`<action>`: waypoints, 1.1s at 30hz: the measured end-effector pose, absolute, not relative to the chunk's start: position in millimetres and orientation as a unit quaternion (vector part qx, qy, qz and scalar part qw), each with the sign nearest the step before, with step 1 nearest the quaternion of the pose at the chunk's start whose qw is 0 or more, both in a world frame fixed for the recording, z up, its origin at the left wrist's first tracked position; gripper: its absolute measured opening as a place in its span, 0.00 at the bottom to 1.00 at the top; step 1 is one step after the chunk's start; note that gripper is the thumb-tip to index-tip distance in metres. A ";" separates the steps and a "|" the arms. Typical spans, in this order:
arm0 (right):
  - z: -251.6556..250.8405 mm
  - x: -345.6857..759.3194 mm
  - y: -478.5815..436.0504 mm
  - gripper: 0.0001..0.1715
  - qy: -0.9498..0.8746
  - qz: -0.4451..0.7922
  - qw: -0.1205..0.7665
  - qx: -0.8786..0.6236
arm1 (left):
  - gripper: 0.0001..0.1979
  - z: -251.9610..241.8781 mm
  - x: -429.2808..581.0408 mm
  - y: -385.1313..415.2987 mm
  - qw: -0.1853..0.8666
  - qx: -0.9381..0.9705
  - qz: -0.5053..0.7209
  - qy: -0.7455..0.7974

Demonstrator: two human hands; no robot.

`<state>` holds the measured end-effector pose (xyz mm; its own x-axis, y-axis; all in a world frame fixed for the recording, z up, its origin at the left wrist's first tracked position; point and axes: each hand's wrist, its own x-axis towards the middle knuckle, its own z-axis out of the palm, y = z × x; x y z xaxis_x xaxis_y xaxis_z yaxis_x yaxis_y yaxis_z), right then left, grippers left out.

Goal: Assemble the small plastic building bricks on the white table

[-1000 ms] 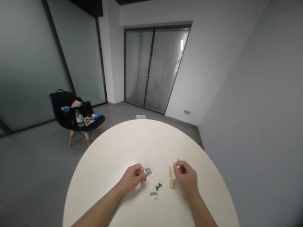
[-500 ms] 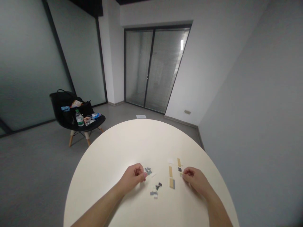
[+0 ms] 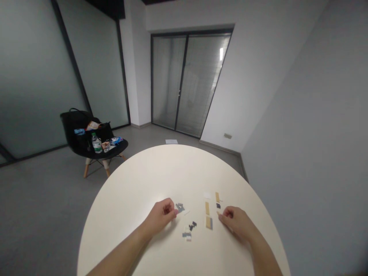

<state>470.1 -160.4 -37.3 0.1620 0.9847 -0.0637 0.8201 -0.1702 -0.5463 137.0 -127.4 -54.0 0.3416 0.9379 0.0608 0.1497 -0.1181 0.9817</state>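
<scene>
My left hand point(image 3: 161, 215) is closed in a pinch beside a small pile of grey building-brick pieces point(image 3: 180, 207). A thin white piece point(image 3: 186, 212) lies just off its fingertips; whatever it may hold is hidden. On the right, my right hand point(image 3: 234, 221) pinches a small tan piece point(image 3: 218, 213) between thumb and finger. Just above that piece is a dark piece point(image 3: 218, 206). Left of the hand are a tan strip point(image 3: 207, 208) and a tan block with a grey side point(image 3: 208, 222). Another tan strip point(image 3: 217, 197) lies farther back.
Between my hands lie several black pieces point(image 3: 191, 227) and white and grey pieces point(image 3: 187, 234). A translucent white piece point(image 3: 207, 195) sits farther back. The round white table point(image 3: 138, 172) has a curved edge. A black chair point(image 3: 69, 134) holds a bottle point(image 3: 97, 143) and bags.
My right hand has shifted slightly down and left, and the small tan piece in its fingers has turned to a different angle. My left hand has stayed in place.
</scene>
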 end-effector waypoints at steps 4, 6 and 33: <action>-34.1 466.0 -160.5 0.16 -0.617 0.186 0.200 -0.739 | 0.05 -58.1 132.8 -123.9 0.355 0.712 0.401 0.454; -32.7 463.3 -159.7 0.16 -0.617 0.174 0.190 -0.744 | 0.06 -61.2 131.2 -121.4 0.287 0.749 0.401 0.443; -45.3 459.2 -149.5 0.23 -0.583 0.194 0.272 -0.740 | 0.08 -42.2 138.4 -131.1 0.135 0.867 0.276 0.392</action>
<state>459.2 -149.5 -45.3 0.2447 0.9691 0.0308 0.7579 -0.1714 -0.6295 138.4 -131.1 -42.2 0.5403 0.7543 0.3729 0.6049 -0.6562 0.4510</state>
